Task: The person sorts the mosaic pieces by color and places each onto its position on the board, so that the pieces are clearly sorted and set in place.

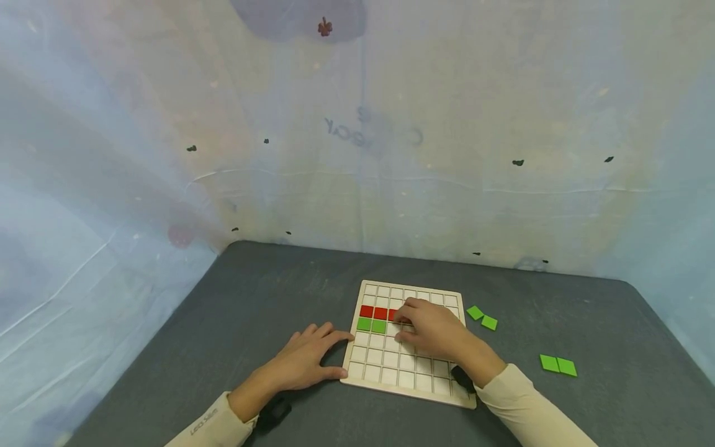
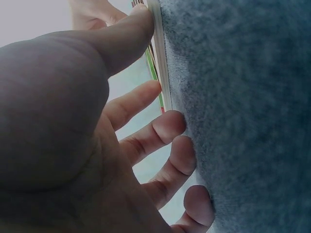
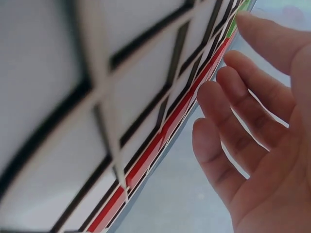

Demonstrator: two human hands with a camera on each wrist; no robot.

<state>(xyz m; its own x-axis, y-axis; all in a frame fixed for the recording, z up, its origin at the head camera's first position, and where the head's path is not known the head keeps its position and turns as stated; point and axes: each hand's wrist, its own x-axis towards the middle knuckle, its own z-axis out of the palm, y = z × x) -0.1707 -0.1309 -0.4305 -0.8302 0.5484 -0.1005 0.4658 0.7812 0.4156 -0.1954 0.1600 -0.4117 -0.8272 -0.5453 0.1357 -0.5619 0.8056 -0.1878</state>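
Note:
A pale wooden grid board (image 1: 389,377) lies on the dark table. Red tiles (image 1: 367,311) fill part of one row; in the right wrist view that red row (image 3: 141,165) runs on along the board. Two green tiles (image 1: 371,325) sit below the red ones, at the row's left end. Over the grid, my right hand (image 1: 436,329) has thumb and fingers spread apart near the green tiles, with no tile visible between them; it hides several cells. My left hand (image 1: 304,357) rests at the board's left edge, thumb and index fingertip touching it, fingers loosely extended.
Two loose green tiles (image 1: 482,318) lie just right of the board. Farther right, two more green tiles (image 1: 558,365) lie side by side on the dark tabletop (image 1: 290,279). A pale printed curtain (image 1: 391,186) hangs behind the table.

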